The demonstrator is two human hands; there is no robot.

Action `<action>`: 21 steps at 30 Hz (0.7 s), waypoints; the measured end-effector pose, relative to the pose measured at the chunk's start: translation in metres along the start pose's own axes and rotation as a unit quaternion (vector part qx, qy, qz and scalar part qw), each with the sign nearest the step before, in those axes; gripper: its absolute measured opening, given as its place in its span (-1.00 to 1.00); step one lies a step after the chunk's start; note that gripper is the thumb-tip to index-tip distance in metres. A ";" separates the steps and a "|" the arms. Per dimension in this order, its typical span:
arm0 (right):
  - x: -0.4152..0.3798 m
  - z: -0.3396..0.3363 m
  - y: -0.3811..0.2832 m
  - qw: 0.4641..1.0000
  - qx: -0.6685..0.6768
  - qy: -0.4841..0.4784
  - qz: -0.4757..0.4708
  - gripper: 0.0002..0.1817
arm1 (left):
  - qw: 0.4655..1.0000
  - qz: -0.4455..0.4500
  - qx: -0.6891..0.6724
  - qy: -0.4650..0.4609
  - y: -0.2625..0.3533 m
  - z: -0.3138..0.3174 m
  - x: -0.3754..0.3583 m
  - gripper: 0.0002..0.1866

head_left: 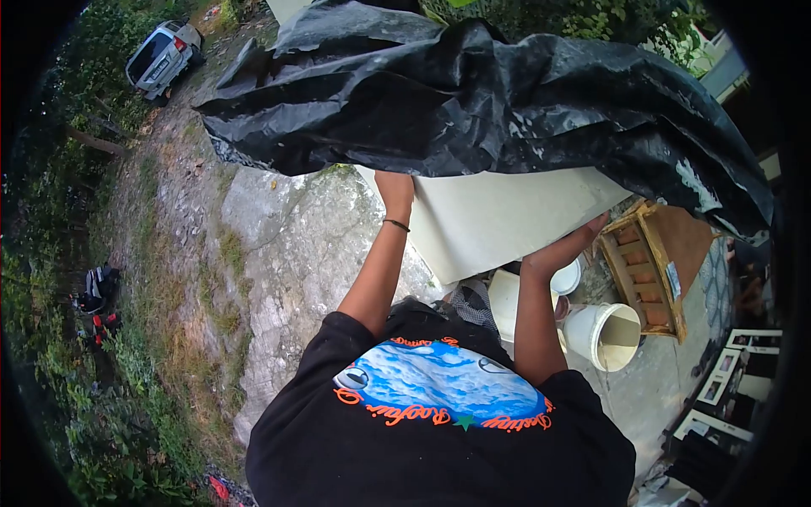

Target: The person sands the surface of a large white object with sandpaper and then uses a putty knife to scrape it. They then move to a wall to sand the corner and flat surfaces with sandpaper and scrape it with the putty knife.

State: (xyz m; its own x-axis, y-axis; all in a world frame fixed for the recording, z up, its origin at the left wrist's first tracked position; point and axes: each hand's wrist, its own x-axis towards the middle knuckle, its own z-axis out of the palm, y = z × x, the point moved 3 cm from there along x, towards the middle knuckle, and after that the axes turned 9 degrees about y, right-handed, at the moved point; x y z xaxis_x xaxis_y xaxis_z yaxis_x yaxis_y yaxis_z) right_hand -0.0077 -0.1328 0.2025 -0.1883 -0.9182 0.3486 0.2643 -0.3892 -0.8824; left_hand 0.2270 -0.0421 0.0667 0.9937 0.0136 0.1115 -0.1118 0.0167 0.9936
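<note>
A wide white board (pixel 507 220) slants in front of me, its upper part covered by a crumpled black plastic sheet (pixel 473 101). My left hand (pixel 394 188) reaches up at the board's left edge. Its fingers disappear under the plastic sheet, so their grip is hidden. At the lower right edge of the board is my right hand (pixel 568 247), bent around that edge and closed on it, with some fingers hidden behind the board. A dark band circles my left wrist.
White buckets (pixel 601 336) stand below my right arm, beside a wooden frame piece (pixel 642 270) on the concrete. Framed pictures (pixel 721 376) lie at the far right. Rough ground and plants stretch along the left, with a parked silver car (pixel 160 61) beyond.
</note>
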 end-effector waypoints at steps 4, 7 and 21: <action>0.004 -0.019 0.038 0.974 -0.200 -0.003 -0.109 -0.41 | 0.989 0.144 0.012 0.023 0.056 -0.012 -0.079 -0.68; 0.001 -0.036 0.054 0.914 -0.340 -0.013 -0.221 -0.47 | 0.986 0.167 0.017 0.020 0.036 -0.010 -0.071 -0.64; 0.015 -0.034 0.045 0.910 -0.342 -0.038 -0.230 -0.51 | 0.996 -0.084 0.011 0.000 0.028 0.003 0.051 -0.49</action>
State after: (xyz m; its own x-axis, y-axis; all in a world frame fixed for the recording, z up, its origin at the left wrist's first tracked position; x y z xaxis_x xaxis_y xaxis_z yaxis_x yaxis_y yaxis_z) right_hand -0.0307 -0.1614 0.1567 -0.0577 -0.6820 0.7291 -0.4824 -0.6203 -0.6184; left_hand 0.2741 -0.0437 0.1005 0.9984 0.0126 -0.0558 0.0559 -0.0024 0.9984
